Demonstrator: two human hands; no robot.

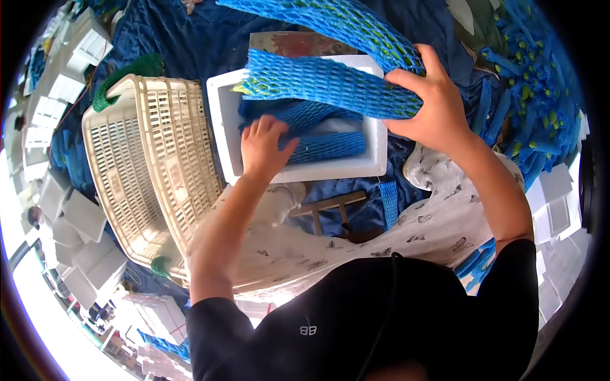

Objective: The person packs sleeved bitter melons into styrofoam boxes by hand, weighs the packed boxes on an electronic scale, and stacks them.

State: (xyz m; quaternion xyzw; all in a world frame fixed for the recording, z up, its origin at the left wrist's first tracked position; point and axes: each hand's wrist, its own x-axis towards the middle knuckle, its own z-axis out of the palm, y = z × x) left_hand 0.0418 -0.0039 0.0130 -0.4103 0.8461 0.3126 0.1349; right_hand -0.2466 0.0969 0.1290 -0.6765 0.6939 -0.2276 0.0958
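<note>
My right hand (435, 101) is closed around the ends of two long blue foam net sleeves. The lower sleeve (318, 81) lies across the top of the box, with a green tip showing at its left end. The upper sleeve (343, 25) curves away to the upper left, and green shows through its mesh. My left hand (262, 145) is over the left part of a white foam box (221, 127), thumb apart from the fingers, holding nothing visible. Beside it inside the box lie more blue net sleeves (327, 147). Whether its fingertips touch them I cannot tell.
Two cream plastic baskets (175, 146) stand tilted at the left of the box. A heap of blue-netted green produce (534, 95) fills the right side. White foam boxes (82, 209) are stacked far left. A wooden frame (333, 202) lies near my legs on blue sheeting.
</note>
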